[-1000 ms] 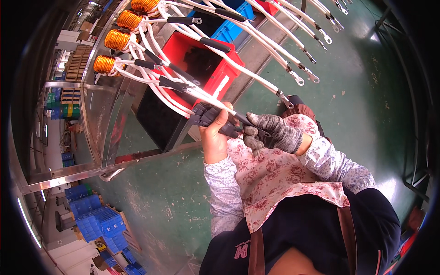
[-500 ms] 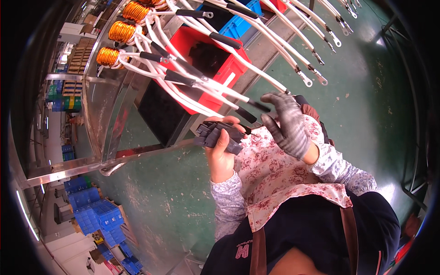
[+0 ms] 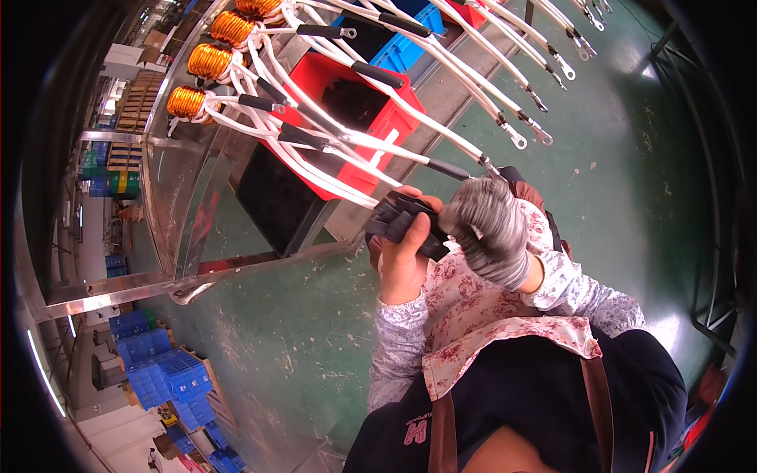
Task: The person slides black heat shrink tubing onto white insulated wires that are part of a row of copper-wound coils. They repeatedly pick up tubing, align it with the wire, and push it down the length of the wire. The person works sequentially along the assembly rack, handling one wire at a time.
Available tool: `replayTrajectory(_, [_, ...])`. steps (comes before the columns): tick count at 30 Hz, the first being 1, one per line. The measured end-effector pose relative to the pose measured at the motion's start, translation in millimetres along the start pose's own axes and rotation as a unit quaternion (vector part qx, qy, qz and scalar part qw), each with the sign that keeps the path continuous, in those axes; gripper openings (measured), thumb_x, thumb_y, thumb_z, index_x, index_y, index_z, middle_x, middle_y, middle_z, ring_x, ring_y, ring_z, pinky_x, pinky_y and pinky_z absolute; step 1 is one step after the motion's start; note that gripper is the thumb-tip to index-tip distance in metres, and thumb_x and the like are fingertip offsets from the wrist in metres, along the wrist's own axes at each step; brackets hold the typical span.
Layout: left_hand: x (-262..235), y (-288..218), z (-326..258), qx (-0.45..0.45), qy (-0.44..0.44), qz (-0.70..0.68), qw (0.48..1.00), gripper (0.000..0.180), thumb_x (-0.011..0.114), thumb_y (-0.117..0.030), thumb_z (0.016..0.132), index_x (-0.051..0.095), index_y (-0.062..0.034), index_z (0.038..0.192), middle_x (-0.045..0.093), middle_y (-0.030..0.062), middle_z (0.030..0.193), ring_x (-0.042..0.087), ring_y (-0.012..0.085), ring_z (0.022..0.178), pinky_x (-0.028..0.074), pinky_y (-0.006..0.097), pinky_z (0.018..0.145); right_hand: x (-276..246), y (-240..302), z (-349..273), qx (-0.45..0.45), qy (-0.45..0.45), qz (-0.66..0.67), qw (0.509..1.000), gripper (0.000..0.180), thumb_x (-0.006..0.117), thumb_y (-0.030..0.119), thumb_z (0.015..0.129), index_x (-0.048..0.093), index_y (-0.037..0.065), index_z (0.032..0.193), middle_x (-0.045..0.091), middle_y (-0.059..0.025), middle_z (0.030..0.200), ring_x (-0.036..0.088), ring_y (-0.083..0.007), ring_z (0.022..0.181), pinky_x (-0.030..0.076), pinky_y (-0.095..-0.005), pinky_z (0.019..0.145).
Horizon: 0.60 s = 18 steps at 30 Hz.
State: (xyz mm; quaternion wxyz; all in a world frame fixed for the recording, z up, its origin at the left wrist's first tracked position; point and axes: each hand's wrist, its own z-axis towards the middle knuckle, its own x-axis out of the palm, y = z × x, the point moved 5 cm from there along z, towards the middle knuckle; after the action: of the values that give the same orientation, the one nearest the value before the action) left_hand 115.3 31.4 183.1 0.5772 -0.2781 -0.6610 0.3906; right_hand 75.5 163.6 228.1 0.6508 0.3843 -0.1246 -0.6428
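Observation:
My bare left hand (image 3: 404, 260) grips a bundle of short black sleeves (image 3: 397, 221) just below the table's edge. My right hand (image 3: 489, 229), in a grey glove, is curled against the right end of that bundle, its fingertips closed on a black sleeve there. Above my hands, several white wires (image 3: 378, 142) with black sleeves and ring terminals fan out from three copper coils (image 3: 188, 102) on the steel table (image 3: 181, 181). One sleeved wire end (image 3: 453, 169) lies just above the glove.
Under the wires stand a red crate (image 3: 311, 75), a blue crate (image 3: 410, 49) and a black box (image 3: 272, 201). The table's steel frame (image 3: 118, 288) runs across the left. Blue crates (image 3: 158, 370) are stacked at lower left on the green floor (image 3: 615, 158).
My right hand lifted from the bundle up to a wire end half a second ago and has now come back down onto the bundle. My left hand stayed closed on the sleeves.

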Motion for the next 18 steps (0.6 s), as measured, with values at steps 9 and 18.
replayTrajectory(9, [1.6, 8.4, -1.4, -0.025, -0.015, -0.081, 0.996, 0.041, 0.064, -0.011, 0.084, 0.042, -0.0079, 0.118, 0.056, 0.0111, 0.102, 0.057, 0.0207, 0.095, 0.049, 0.035, 0.085, -8.8, -9.2, -8.5, 0.042, 0.016, 0.006, 0.999, 0.022, 0.073, 0.008, 0.069, 0.064, 0.007, 0.090, 0.060, -0.0090, 0.077, 0.057, -0.0277, 0.072, 0.045, -0.0387, 0.064])
replayTrajectory(18, [-7.4, 37.2, -23.2, -0.080, 0.012, -0.098, 0.992, 0.040, 0.065, -0.007, 0.079, 0.045, -0.0103, 0.114, 0.052, 0.0084, 0.092, 0.058, 0.0218, 0.079, 0.051, 0.039, 0.076, -3.1, -2.2, -60.8, 0.083, 0.118, 0.066, 0.987, 0.019, 0.074, 0.009, 0.070, 0.064, 0.006, 0.086, 0.059, -0.0083, 0.073, 0.058, -0.0290, 0.068, 0.044, -0.0375, 0.061])
